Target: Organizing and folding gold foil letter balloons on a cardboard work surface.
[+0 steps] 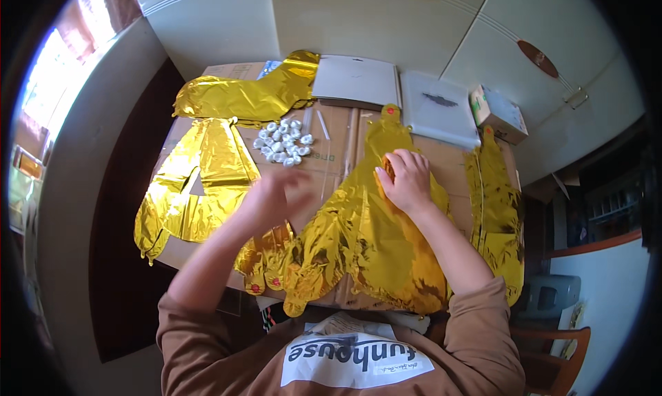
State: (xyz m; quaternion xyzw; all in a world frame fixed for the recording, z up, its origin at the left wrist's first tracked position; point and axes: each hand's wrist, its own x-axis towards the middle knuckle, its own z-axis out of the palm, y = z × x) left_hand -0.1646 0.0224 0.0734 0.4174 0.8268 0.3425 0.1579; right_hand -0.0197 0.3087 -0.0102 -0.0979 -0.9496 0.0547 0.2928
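A large gold foil balloon [358, 216], flat and wrinkled, lies across the middle of the cardboard-covered table. My right hand [410, 181] is on its upper part, fingers bent, with foil showing between thumb and fingers. Motion smears my left hand [279, 194], which hovers between that balloon and a flat gold letter-A foil balloon [227, 144] on the left; its fingers are unclear. Below the left forearm, another piece of gold foil [267, 258] partly shows, with red-marked tabs. A pile of small white wads [283, 141] sits beyond my left hand.
A gold foil piece [248, 92] lies at the far left, and another [495, 210] along the right edge. White flat packs [357, 78], a clear plastic packet [438, 110] and a small box [498, 113] line the back. Thin white sticks [323, 125] lie beside the wads. Cabinets [345, 23] stand behind.
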